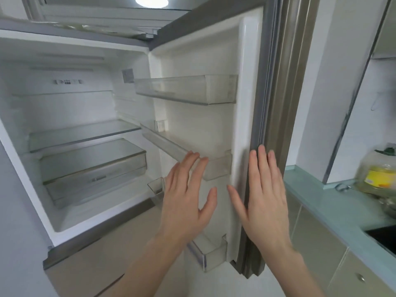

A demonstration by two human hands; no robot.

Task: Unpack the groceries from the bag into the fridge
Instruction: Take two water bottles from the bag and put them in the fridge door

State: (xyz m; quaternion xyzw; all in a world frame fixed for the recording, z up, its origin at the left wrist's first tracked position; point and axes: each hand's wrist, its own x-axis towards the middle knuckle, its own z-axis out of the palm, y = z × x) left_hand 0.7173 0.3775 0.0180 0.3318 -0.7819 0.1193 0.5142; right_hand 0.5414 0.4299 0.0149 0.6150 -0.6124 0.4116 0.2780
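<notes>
Kitchen counter (334,202) beside open fridge door (246,103); hands empty, spread.

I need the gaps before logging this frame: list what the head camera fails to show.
- Grocery bag: nowhere in the head view.
- Yellow-labelled clear plastic bottle: blurred, label unreadable.
- Clear lower door bins: partly hidden behind the open left hand and right hand.
- Grey sticker on the fridge's back wall: too small.

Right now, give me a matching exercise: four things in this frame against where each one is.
Things:
1. left hand
2. right hand
3. clear plastic oil bottle with yellow label
4. glass fridge shelf

Places:
A. pale green countertop
B. inside the fridge compartment
C. at the door's grey edge seal
D. before the middle door bin

Pairs: 1-D, 2-C, 3-A, 4-B
</notes>
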